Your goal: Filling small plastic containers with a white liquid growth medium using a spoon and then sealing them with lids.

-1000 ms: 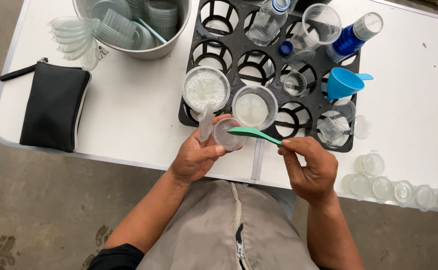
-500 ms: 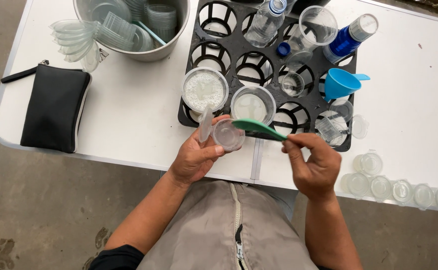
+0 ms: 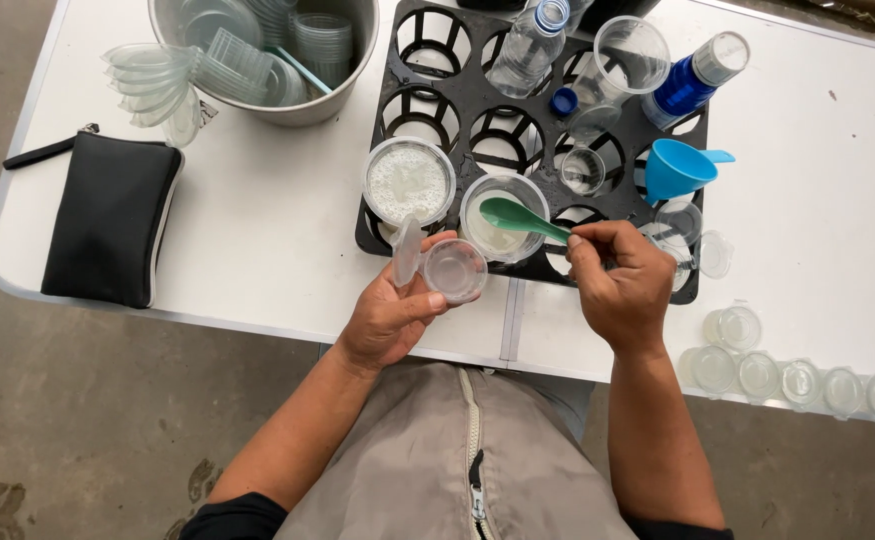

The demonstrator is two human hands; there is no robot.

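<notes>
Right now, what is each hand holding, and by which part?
The left hand cradles a small clear hinged-lid cup by its side, lid open. The right hand pinches a green spoon by its handle end.

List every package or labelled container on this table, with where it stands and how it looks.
Blue bottle: tray's far right, lying tilted, clear cap.
Clear bottle: tray's far middle, blue neck ring.
Black pouch: table's left edge, flat, zipped.
No label, sign or screen shows.

The spoon (image 3: 517, 217) is green, the funnel (image 3: 677, 168) is blue, the rack (image 3: 457, 120) is black, the pouch (image 3: 107, 218) at nine o'clock is black, and the tabletop (image 3: 257, 230) is white.
</notes>
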